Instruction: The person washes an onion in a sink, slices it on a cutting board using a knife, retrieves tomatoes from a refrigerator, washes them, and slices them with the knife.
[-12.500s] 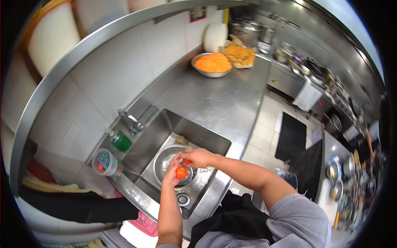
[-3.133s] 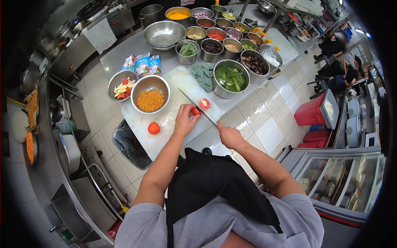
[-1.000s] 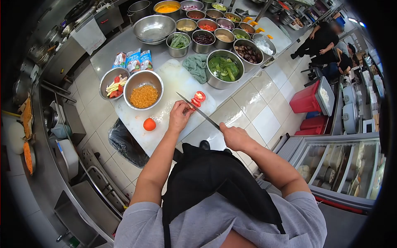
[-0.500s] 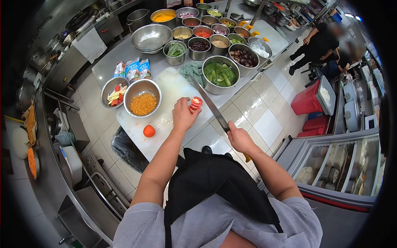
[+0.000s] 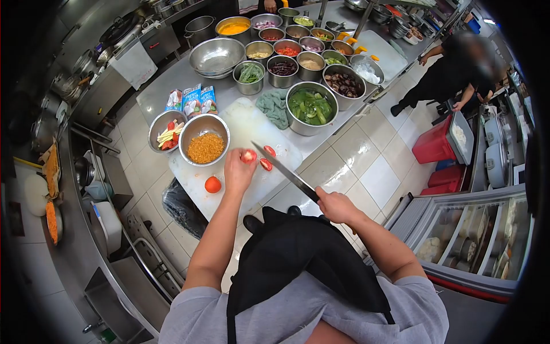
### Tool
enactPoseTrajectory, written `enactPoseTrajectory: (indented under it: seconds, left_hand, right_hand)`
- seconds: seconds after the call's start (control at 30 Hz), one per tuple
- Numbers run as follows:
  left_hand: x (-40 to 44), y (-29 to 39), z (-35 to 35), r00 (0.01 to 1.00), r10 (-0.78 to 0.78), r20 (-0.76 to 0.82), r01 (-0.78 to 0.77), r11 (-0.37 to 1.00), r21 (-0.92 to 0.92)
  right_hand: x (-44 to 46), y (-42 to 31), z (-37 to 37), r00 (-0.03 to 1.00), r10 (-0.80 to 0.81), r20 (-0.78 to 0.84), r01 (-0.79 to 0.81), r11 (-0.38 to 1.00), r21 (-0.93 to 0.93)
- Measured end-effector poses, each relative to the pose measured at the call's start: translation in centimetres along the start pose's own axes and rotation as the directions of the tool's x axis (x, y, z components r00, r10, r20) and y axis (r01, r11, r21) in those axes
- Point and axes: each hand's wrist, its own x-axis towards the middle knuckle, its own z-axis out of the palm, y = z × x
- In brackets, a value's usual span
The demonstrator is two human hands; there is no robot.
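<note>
My left hand (image 5: 238,171) grips a cut tomato piece (image 5: 248,156), its red cut face turned outward, over the white cutting board (image 5: 240,123). Two more tomato pieces (image 5: 267,164) lie on the board just right of it, beside the blade. In my right hand (image 5: 337,205) is a long knife (image 5: 292,176), closed around the handle, its blade slanting up and left toward the pieces. One whole tomato (image 5: 213,184) sits at the board's near left. Behind it stand a metal bowl of orange-brown crumbly food (image 5: 205,148) and a smaller bowl of cut vegetables (image 5: 167,132).
A pot of green vegetables (image 5: 312,109) and a green cloth (image 5: 273,108) border the board. Several ingredient pots crowd the table behind, near a large metal bowl (image 5: 216,56) and cartons (image 5: 192,100). A person in black (image 5: 441,71) stands at the right, past a red container (image 5: 435,137).
My left hand has moved left with one tomato piece, leaving two pieces on the board. The knife tip has come down near them. The person at the right has moved closer.
</note>
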Motion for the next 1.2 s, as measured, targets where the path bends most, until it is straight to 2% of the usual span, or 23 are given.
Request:
enactPoseTrajectory:
  seconds: [0.1,0.17,0.4,0.63,0.8,1.0,1.2]
  left_hand:
    - [-3.4,-2.0,1.1,0.999,-0.033,0.032,0.032,0.999,0.02]
    - [-4.6,-1.4,2.1,0.997,-0.026,0.068,0.029,0.999,-0.035]
    - [-4.7,-2.1,2.9,0.998,-0.032,0.057,0.037,0.996,-0.079]
    - [-4.8,-2.4,2.7,0.997,-0.041,0.069,0.049,0.993,-0.111]
    - [-5.4,-1.9,2.2,0.999,0.026,0.043,-0.023,0.998,-0.06]
    - [-6.8,-2.4,1.9,0.999,-0.041,0.03,0.044,0.993,-0.109]
    - [-6.5,-2.6,2.0,1.0,-0.008,0.009,0.008,0.995,-0.098]
  right_hand:
    - [0.5,-0.2,0.5,0.999,-0.013,0.034,0.014,0.998,-0.053]
    - [0.5,-1.0,-0.1,1.0,-0.016,0.026,0.018,0.995,-0.103]
    - [-0.8,-2.8,-1.6,0.996,-0.035,0.079,0.055,0.961,-0.272]
    - [0.2,-3.0,-1.0,0.991,-0.008,0.134,0.045,0.961,-0.275]
    - [3.1,-1.7,1.1,0.994,-0.052,0.098,0.077,0.961,-0.267]
    - [0.5,-3.3,-1.8,0.99,-0.002,0.142,0.04,0.963,-0.265]
    - [0.1,-3.8,-2.2,0.984,0.001,0.181,0.048,0.964,-0.261]
